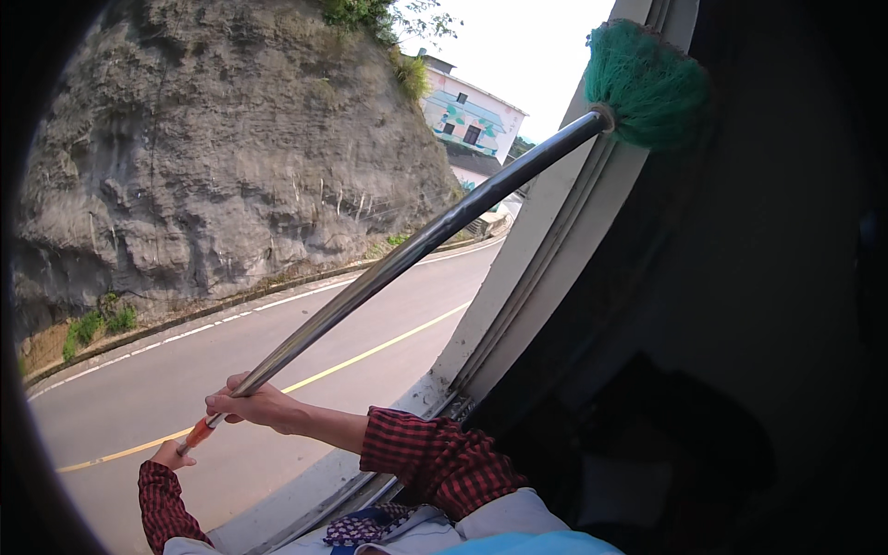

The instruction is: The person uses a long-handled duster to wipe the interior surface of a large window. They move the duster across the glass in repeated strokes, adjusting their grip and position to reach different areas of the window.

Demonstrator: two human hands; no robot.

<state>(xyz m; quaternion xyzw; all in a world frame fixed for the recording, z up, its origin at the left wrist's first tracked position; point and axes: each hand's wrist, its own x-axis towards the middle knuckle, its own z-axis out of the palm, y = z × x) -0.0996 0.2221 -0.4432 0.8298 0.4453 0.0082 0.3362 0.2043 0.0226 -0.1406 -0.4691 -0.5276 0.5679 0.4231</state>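
Note:
A long broom with a shiny metal handle point(388, 279) slants across the view, its green bristle head point(642, 87) at the upper right, against or in front of the white window frame point(555, 222). My right hand point(253, 402) is closed around the handle just above an orange collar point(199, 433). Lower down, my left hand point(173, 454) grips the thin end of the handle below that collar. Both arms wear red and black checked sleeves and reach out over the window sill. Whether the bristles touch the frame cannot be told.
The sill with its sliding track point(347, 496) runs below my arms. Outside lie a road point(388, 329) with a yellow line, a steep rock face point(243, 152) and a painted building point(475, 114). The room at the right is very dark.

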